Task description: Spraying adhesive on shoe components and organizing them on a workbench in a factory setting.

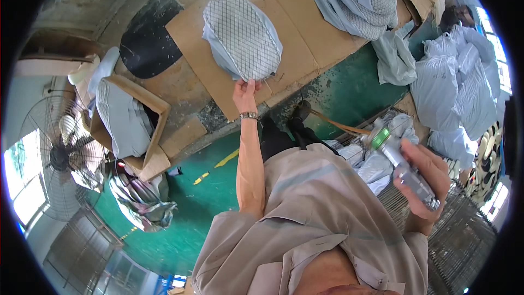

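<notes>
An oval cushion [243, 35] with a grey, diamond-patterned top and light grey-blue fabric sides lies on a cardboard-covered table [297, 27]. At its near end my left hand [246, 88] pinches the edge of the cushion's cover between thumb and fingers. My right hand [428, 177] is raised at the right, well away from the cushion. Its fingers wrap round a grey metal hand tool [406, 172] with a green ring at one end. The tool's exact kind cannot be made out.
Stacked patterned covers [363, 0] lie at the table's far right. Filled pale plastic bags [453, 76] stand on the right. An open cardboard box [155, 106] holds grey pieces at the left, near a large fan [59, 157]. An orange-brown hose [338, 124] crosses near my feet.
</notes>
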Demonstrator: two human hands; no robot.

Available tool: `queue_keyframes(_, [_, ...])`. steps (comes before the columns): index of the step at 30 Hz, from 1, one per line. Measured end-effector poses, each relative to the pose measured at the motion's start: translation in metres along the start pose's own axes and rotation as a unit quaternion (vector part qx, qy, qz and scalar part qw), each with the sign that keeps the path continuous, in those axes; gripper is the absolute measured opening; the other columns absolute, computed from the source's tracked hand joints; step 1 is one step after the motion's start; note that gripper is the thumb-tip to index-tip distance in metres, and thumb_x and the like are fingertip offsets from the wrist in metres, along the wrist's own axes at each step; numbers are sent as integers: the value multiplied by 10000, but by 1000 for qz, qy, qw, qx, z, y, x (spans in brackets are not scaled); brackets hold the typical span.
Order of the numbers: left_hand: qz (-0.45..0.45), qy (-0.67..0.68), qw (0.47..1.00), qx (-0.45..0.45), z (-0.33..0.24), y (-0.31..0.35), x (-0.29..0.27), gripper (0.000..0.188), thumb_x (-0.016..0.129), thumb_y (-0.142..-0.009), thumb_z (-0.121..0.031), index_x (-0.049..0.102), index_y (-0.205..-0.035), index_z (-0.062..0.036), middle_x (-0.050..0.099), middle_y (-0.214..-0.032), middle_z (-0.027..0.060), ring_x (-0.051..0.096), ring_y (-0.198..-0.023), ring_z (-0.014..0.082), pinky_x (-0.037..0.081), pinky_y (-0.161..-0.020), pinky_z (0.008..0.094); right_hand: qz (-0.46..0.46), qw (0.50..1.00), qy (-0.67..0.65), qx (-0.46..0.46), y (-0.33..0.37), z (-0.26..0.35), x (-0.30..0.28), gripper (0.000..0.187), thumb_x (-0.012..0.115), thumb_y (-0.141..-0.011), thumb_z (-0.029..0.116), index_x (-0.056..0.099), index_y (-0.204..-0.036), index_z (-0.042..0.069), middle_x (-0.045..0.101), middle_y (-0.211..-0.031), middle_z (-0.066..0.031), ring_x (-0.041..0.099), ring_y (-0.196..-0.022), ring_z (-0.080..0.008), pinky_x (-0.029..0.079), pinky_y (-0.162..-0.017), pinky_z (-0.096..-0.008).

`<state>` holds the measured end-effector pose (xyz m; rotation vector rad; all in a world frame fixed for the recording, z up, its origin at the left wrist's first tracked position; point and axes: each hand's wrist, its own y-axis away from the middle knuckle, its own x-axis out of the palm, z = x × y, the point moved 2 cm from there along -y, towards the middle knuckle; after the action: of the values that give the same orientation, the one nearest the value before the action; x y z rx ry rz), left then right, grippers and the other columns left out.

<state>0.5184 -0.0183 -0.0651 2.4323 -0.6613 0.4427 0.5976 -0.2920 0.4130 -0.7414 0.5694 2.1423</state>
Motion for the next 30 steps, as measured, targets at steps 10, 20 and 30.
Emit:
queue_keyframes(10, [-121, -58, 991, -18, -10, 38, -62, 282, 677, -943, -76, 586, -1196, 7, 714, -943, 118, 698, -759, 193, 578, -654, 311, 93, 995, 27, 30, -5, -27, -26, 552, 782, -708, 257, 720, -1182, -21, 690, -929, -145, 645, -835, -255, 464, -789, -327])
queue_keyframes(20, [-123, -85, 989, -15, -6, 63, -55, 254, 689, -959, -146, 620, -1148, 10, 712, -940, 109, 693, -766, 180, 578, -658, 295, 21, 994, 90, 58, -12, -32, -48, 589, 776, -695, 281, 716, -1202, -14, 701, -951, -164, 652, -820, -264, 465, -776, -330])
queue_keyframes(30, [-185, -117, 974, 56, -35, 27, 2, 338, 724, -939, -260, 648, -1120, 15, 707, -878, 89, 688, -746, 162, 559, -626, 271, 140, 989, 25, 52, -29, -43, -48, 593, 801, -696, 273, 716, -1222, 13, 711, -1024, -134, 631, -951, -249, 454, -881, -336])
